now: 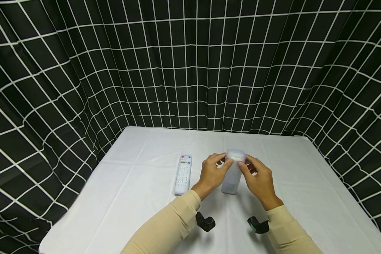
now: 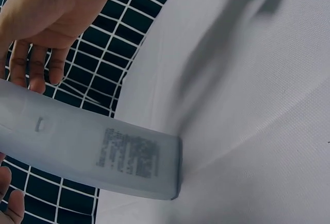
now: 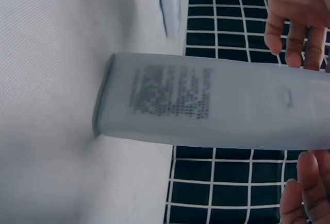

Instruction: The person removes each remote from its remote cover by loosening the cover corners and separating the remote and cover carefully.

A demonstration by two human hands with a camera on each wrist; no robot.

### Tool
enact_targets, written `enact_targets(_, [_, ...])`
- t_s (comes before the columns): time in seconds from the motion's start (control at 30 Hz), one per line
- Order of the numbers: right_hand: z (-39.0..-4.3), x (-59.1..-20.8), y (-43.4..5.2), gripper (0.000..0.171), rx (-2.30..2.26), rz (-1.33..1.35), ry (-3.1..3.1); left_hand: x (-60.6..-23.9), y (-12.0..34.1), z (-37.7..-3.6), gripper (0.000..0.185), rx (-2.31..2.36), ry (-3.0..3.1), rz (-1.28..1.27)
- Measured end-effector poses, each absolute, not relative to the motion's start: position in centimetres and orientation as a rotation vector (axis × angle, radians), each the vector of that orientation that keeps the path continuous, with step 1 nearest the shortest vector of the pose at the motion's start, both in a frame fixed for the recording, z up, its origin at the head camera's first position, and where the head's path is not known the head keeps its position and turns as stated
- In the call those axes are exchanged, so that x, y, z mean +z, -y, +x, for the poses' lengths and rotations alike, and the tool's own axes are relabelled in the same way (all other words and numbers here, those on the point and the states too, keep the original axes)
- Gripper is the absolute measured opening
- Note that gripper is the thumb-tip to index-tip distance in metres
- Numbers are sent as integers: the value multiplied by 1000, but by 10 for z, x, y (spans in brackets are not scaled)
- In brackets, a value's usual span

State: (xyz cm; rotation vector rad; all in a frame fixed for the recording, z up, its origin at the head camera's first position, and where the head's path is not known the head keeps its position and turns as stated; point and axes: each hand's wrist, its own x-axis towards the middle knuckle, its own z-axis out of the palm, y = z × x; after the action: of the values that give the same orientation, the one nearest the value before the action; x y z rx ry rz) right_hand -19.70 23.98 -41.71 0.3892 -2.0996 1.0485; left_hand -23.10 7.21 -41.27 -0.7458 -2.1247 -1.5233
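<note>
A white remote control in a translucent sleeve (image 1: 231, 178) stands on end on the table, tilted slightly. My left hand (image 1: 213, 173) pinches its upper left edge, thumb on the near face. On the opposite edge my right hand (image 1: 258, 179) pinches the same upper end. In the left wrist view a printed label (image 2: 131, 152) shows blurred through the sleeve (image 2: 72, 136); the right wrist view has the sleeve (image 3: 242, 105) with its bottom end against the cloth. The other fingers lie partly behind it.
A second white remote control (image 1: 183, 174) lies buttons up on the white tablecloth (image 1: 139, 197), left of my left hand. Black curtains with a white grid (image 1: 197, 70) surround the table. Black wrist cameras (image 1: 205, 221) hang below both sleeves.
</note>
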Motion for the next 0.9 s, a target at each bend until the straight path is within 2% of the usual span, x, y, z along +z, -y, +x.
enact_targets(0.2, [-198, -414, -240, 19, 1125, 336, 2058, -411, -74, -230, 35, -1589, 2130, -751])
enact_targets(0.37, [-198, -413, -238, 14, 1239, 273, 2026, -410, -74, -231, 28, -1618, 2100, -727])
enact_targets(0.53, [-193, -403, -233, 16, 1358, 237, 1997, -410, -74, -233, 22, -1651, 2067, -719])
enact_targets(0.9, [-198, -405, -238, 24, 1650, 91, 1982, -407, -75, -231, 21, -1724, 2024, -695])
